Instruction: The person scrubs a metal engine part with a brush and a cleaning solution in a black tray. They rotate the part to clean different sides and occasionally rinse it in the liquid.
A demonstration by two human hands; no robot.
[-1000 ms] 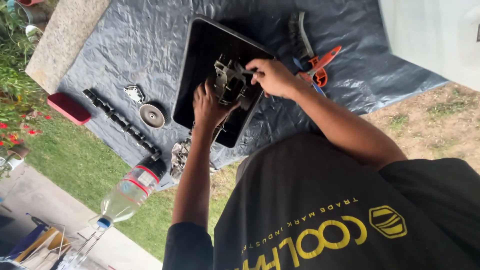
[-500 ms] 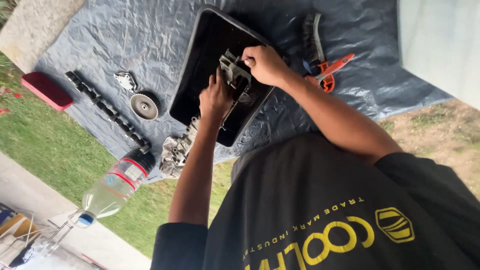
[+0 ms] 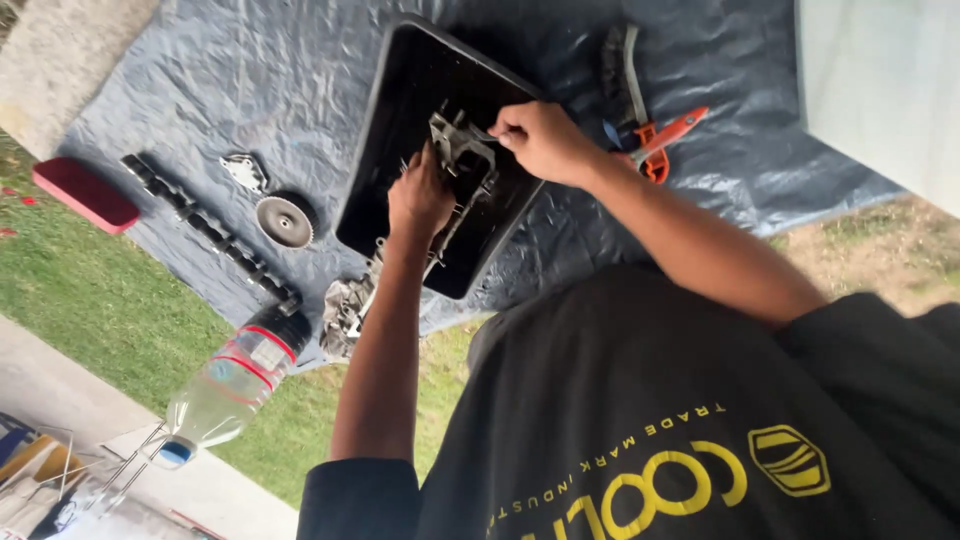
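Observation:
A black rectangular tray (image 3: 400, 110) lies on a blue-grey plastic sheet (image 3: 200, 90). In it sits a grey metal engine part (image 3: 462, 135). My left hand (image 3: 420, 200) grips the lower end of that part and holds it down in the tray. At the part's upper end, my right hand (image 3: 540, 140) is pinched on something thin; what it is I cannot make out. My black shirt fills the lower right of the view.
Left of the tray lie a dark camshaft (image 3: 210, 230), a round gear (image 3: 285, 220), a small metal bracket (image 3: 243, 172) and a red block (image 3: 85, 195). Another metal part (image 3: 345, 305) and a plastic bottle (image 3: 235, 385) sit near the sheet's edge. A wire brush (image 3: 620, 70) and orange-handled pliers (image 3: 665, 140) lie to the right.
Both hands stay on the metal part in the tray. My right hand has shifted slightly toward its upper end, and the view has moved a little.

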